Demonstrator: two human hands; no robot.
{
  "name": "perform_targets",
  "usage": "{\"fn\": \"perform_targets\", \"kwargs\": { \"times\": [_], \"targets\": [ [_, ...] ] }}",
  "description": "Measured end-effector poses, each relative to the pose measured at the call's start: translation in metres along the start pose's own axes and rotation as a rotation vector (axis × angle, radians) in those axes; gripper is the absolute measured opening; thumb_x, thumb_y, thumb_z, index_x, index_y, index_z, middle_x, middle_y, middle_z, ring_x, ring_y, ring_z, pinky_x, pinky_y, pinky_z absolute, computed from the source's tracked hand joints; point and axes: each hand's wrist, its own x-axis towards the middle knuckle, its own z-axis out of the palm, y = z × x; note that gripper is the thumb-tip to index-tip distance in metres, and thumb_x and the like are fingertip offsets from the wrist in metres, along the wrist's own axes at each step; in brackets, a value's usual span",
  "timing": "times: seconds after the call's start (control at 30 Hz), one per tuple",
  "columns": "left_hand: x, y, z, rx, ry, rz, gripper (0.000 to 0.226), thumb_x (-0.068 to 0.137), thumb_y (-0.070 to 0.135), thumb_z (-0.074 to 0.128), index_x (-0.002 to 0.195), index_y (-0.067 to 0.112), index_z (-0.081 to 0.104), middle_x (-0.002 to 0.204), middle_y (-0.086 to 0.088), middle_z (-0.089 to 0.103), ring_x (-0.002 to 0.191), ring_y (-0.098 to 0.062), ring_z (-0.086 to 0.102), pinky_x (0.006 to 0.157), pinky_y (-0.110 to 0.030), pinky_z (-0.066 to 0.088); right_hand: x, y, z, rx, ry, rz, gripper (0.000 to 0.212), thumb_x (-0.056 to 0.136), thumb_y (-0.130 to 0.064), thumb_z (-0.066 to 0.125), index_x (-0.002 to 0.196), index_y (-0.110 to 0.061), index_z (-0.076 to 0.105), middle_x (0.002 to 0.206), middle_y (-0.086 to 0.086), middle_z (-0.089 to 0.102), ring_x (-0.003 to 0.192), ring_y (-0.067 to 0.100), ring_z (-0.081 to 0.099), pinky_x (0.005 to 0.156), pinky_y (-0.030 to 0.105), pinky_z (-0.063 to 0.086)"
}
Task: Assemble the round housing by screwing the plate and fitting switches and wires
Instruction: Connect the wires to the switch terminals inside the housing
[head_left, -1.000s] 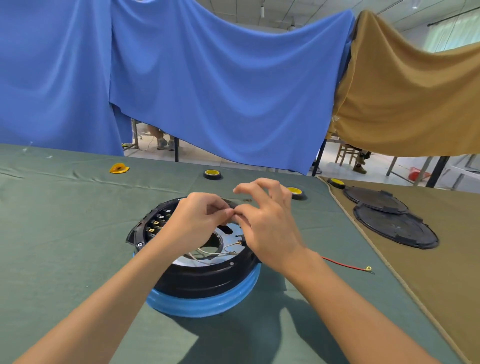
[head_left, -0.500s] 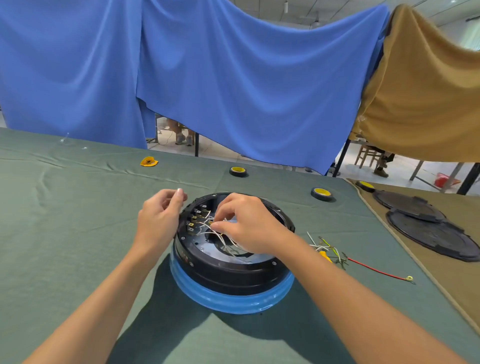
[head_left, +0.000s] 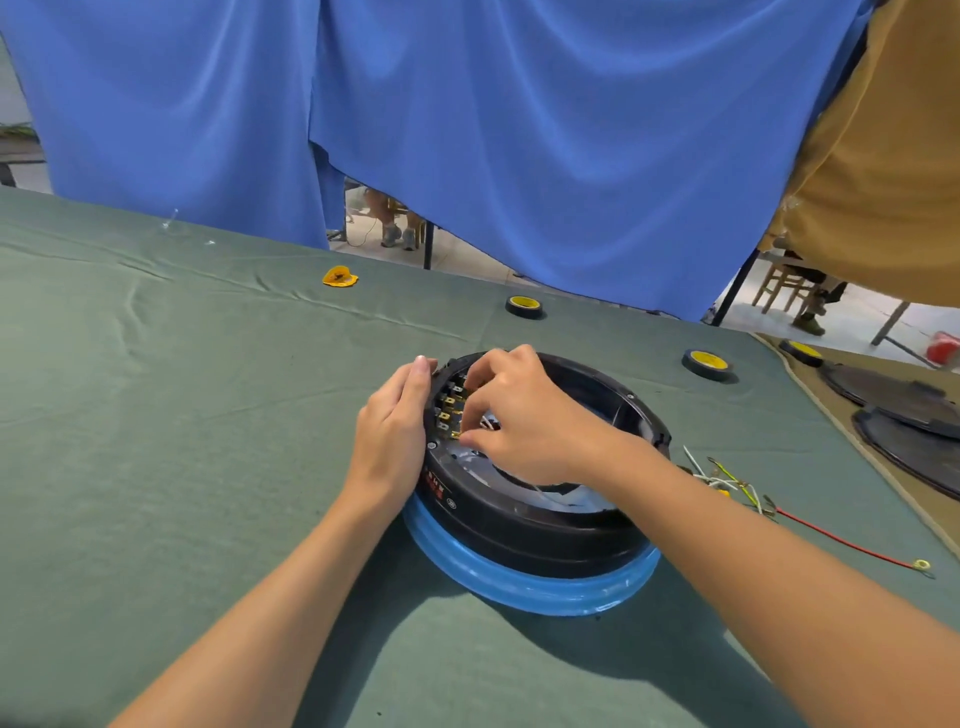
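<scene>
The round black housing (head_left: 524, 525) sits on a blue ring base (head_left: 524, 587) in the middle of the green table. A row of brass switch terminals (head_left: 448, 410) lines its inner left wall. My left hand (head_left: 392, 431) presses flat against the housing's outer left side, fingers straight. My right hand (head_left: 524, 415) reaches inside from the right, fingertips pinching a thin white wire at the terminals. The metal plate (head_left: 561, 501) inside is mostly hidden under that hand.
Loose white, green-yellow and red wires (head_left: 737, 483) lie right of the housing. Two yellow-and-black tape rolls (head_left: 524, 305) (head_left: 706, 364) sit behind it, a yellow scrap (head_left: 340, 276) at far left. Black round covers (head_left: 904, 415) lie on the brown cloth at right.
My hands parted from pinching together above the housing. The left hand settled against the housing's outer side; the right hand moved down to the terminals. The view shifted left and closer.
</scene>
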Motion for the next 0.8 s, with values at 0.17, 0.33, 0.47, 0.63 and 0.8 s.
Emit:
{"fn": "perform_targets", "kwargs": {
  "times": [0.17,0.33,0.47,0.63,0.8],
  "targets": [
    [-0.0008,-0.0003,-0.0004,0.049,0.016,0.016,0.043,0.090,0.054,0.038,0.085,0.020,0.065,0.085,0.001,0.064,0.085,-0.019,0.061,0.091,-0.046,0.046,0.0002,0.0002,0.0039,0.019,0.025,0.003,0.016,0.092,-0.030,0.063,0.097,-0.019,0.075,0.125,0.000,0.047,0.120,0.019,0.031,0.097,0.030,0.030],
    [-0.0006,-0.0008,-0.0003,0.105,0.033,0.008,0.031,0.091,0.051,0.040,0.077,0.036,0.064,0.083,0.008,0.070,0.089,-0.017,0.064,0.085,-0.037,0.047,-0.0004,-0.0004,0.0063,0.064,0.047,0.012,0.014,0.092,-0.026,0.064,0.092,-0.018,0.075,0.121,0.000,0.049,0.118,0.019,0.031,0.098,0.031,0.031],
    [0.0014,-0.0032,-0.0003,0.087,0.039,-0.005,0.019,0.099,0.027,0.051,0.101,0.022,0.070,0.094,0.009,0.070,0.099,-0.016,0.064,0.091,-0.036,0.048,0.0016,-0.0013,0.0070,0.064,0.047,0.010,0.014,0.092,-0.025,0.063,0.092,-0.018,0.076,0.122,0.001,0.048,0.119,0.020,0.032,0.098,0.032,0.032],
    [-0.0006,-0.0030,-0.0021,0.137,0.080,-0.022,0.026,0.096,0.019,0.054,0.119,0.016,0.066,0.118,-0.004,0.067,0.111,-0.015,0.060,0.099,-0.036,0.046,-0.0001,0.0010,0.0084,0.074,0.064,0.020,0.015,0.092,-0.025,0.063,0.092,-0.017,0.075,0.123,0.001,0.049,0.120,0.019,0.032,0.098,0.034,0.034],
    [-0.0012,-0.0030,-0.0019,0.118,0.073,-0.039,0.031,0.098,0.017,0.050,0.126,0.016,0.062,0.128,-0.005,0.065,0.122,-0.014,0.056,0.102,-0.030,0.043,-0.0013,0.0013,0.0086,0.092,0.065,0.024,0.015,0.093,-0.024,0.062,0.094,-0.016,0.075,0.125,0.001,0.049,0.121,0.019,0.032,0.096,0.031,0.031]
  ]
}}
